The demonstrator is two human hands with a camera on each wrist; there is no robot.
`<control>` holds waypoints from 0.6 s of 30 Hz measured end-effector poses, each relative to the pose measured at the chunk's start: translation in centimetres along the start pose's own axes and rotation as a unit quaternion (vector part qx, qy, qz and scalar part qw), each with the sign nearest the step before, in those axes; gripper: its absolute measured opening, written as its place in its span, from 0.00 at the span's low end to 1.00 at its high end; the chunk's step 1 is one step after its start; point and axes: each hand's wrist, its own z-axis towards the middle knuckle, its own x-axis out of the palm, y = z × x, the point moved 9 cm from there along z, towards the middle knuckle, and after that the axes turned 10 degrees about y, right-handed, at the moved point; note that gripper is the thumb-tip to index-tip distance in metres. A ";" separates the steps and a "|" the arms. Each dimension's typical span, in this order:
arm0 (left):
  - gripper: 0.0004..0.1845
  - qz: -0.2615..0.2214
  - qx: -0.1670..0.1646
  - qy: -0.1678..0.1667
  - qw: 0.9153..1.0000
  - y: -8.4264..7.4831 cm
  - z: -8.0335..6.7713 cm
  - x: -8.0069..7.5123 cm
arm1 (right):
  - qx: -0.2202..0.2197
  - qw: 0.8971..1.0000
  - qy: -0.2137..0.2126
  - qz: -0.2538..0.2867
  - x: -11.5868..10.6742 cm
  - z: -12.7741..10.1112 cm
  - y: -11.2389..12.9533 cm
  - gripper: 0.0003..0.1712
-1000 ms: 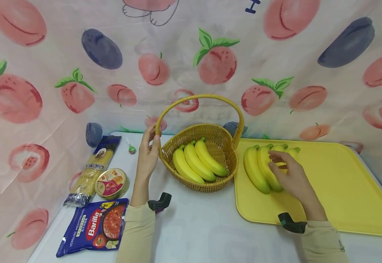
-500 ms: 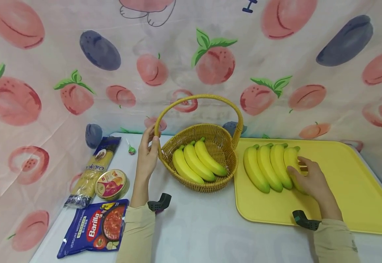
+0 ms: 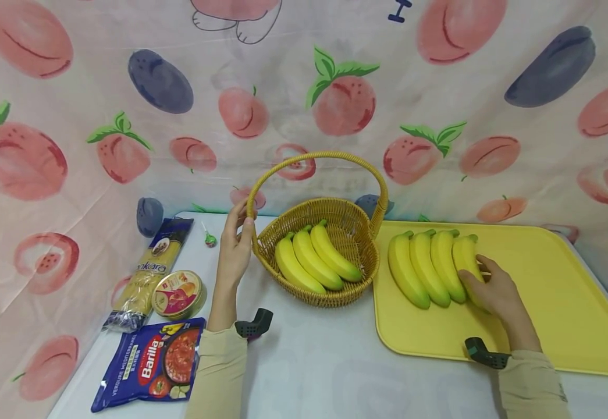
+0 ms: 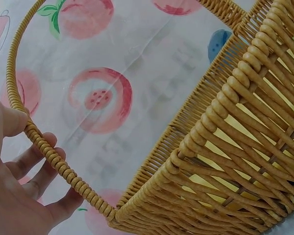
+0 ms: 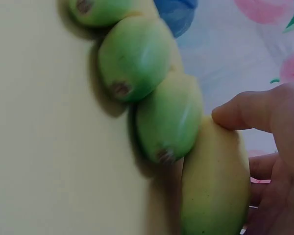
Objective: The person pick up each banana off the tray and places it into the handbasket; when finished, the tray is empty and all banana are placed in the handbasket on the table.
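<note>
A woven yellow basket (image 3: 358,279) with a hoop handle (image 3: 318,155) stands mid-table and holds a bunch of three bananas (image 3: 311,259). My left hand (image 3: 235,244) grips the handle's left base (image 4: 49,156), thumb on one side and fingers on the other. On the yellow tray (image 3: 560,302) lies a second banana bunch (image 3: 424,267). My right hand (image 3: 494,288) curls round its rightmost banana (image 3: 465,256), thumb on top (image 5: 240,112) and fingers underneath. The bananas' green tips (image 5: 137,61) show in the right wrist view.
At the table's left lie a pasta packet (image 3: 149,267), a round tin (image 3: 178,292), a blue Barilla sauce pouch (image 3: 152,361) and a small lollipop (image 3: 209,237). A fruit-printed cloth (image 3: 304,87) hangs behind and to the left.
My right hand slid from the top of the tray bunch to its right side and closed round the rightmost banana. The left hand kept its hold on the basket handle.
</note>
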 end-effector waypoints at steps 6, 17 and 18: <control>0.21 -0.002 -0.011 -0.001 1.000 0.2 0.0 0.0 | -0.029 0.999 -0.018 0.035 -0.6 -0.6 1.5 0.45; 0.22 -0.004 -0.014 -0.002 1.000 0.2 0.0 0.0 | -0.188 0.980 -0.058 0.015 -0.4 -3.0 7.9 0.38; 0.22 -0.004 -0.014 -0.003 1.000 0.2 0.0 0.0 | -0.201 0.978 -0.061 0.014 -0.3 -3.3 8.5 0.38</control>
